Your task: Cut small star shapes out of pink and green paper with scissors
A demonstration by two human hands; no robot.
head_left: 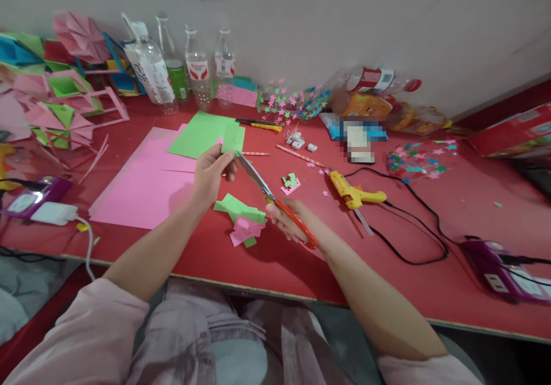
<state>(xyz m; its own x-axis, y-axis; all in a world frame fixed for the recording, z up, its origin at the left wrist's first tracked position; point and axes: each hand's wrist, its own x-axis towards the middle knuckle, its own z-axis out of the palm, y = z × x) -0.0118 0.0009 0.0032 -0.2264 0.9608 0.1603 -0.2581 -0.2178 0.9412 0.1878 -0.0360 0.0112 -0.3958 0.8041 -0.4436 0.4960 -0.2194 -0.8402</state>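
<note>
My left hand (213,170) pinches a small piece of green paper (233,138) between thumb and fingers. In my right hand (286,218) are scissors (297,221) with red-orange handles, their blade tips at the lower edge of that green piece. Whether the blades touch or only overlap the paper I cannot tell. Below the hands lies a heap of green and pink paper scraps (241,213). A larger green sheet (200,132) rests partly over a pink sheet (138,184) behind and left of my left hand. Small cut scraps (291,183) sit beyond the scissors.
A yellow glue gun (355,193) with a looping black cord lies on the red table (279,276) at right. Purple power strips (503,270) sit at both sides. Plastic bottles (198,66) line the wall. A yellow cutter (264,125), paper stars and folded-paper crafts (64,109) lie around.
</note>
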